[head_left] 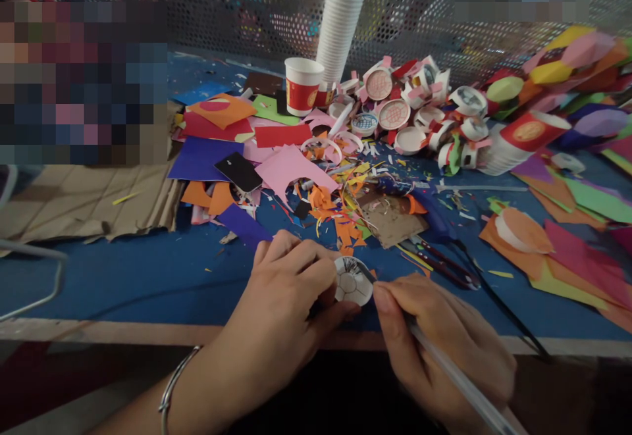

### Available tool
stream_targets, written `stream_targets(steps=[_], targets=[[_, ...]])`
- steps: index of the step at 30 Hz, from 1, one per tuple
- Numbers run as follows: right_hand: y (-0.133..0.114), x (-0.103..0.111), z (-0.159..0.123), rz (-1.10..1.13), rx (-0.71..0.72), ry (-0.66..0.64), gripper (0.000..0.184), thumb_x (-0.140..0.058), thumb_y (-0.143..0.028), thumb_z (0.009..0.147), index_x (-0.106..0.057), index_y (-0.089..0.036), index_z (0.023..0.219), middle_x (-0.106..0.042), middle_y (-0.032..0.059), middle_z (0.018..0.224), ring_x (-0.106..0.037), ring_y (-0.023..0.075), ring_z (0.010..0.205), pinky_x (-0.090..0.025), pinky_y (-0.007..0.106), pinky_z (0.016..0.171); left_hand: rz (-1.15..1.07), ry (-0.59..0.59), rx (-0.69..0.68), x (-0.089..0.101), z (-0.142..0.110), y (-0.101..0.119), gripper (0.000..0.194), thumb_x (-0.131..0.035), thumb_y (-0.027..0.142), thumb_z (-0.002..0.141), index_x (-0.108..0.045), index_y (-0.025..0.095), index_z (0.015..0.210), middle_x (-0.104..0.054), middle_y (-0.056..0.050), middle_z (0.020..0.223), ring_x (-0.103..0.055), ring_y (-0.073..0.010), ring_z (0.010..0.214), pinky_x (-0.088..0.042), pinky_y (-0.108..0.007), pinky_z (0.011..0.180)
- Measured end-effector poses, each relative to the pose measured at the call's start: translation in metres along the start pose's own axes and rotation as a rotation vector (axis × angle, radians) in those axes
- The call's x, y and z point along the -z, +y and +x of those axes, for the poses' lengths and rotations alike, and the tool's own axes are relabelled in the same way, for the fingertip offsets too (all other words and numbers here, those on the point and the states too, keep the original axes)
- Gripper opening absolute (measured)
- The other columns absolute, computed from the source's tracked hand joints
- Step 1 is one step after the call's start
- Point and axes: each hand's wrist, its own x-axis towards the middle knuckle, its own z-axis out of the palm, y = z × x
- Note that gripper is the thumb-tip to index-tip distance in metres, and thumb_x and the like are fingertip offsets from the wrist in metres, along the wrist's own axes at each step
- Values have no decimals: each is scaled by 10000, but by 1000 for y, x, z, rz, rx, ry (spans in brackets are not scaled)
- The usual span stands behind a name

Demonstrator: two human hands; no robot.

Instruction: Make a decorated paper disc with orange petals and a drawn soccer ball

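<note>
Near the table's front edge, my left hand (291, 297) is closed on a small white paper disc (353, 281), gripping it by its left rim. Dark lines like a ball pattern and some dense black strokes mark the disc's face. My right hand (439, 336) is wrapped round a pen (459, 376) with a clear barrel. Its tip end is at the disc's right side, mostly hidden by the fingers, so contact cannot be made out. Just beyond the hands lie orange paper scraps (345, 231).
Paper cups are stacked (340, 27) at the back, beside a single red-and-white cup (303, 86). Cut cup bases (394, 114) are heaped to the right. Scissors (444, 264) and a glue gun (429, 211) lie beyond my right hand. Corrugated cardboard (89, 198) covers the left.
</note>
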Motion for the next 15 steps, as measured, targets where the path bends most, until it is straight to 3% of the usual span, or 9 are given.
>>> stream_targets(steps=[15], targets=[[3, -1, -2, 46, 1, -19, 90, -611, -77, 986, -647, -152, 951, -731, 24, 763, -719, 124, 696, -609, 212, 751, 14, -13, -1, 1, 1, 1, 314, -730, 300, 965, -528, 199, 747, -746, -1, 1137, -499, -259, 1005, -356, -459, 857]])
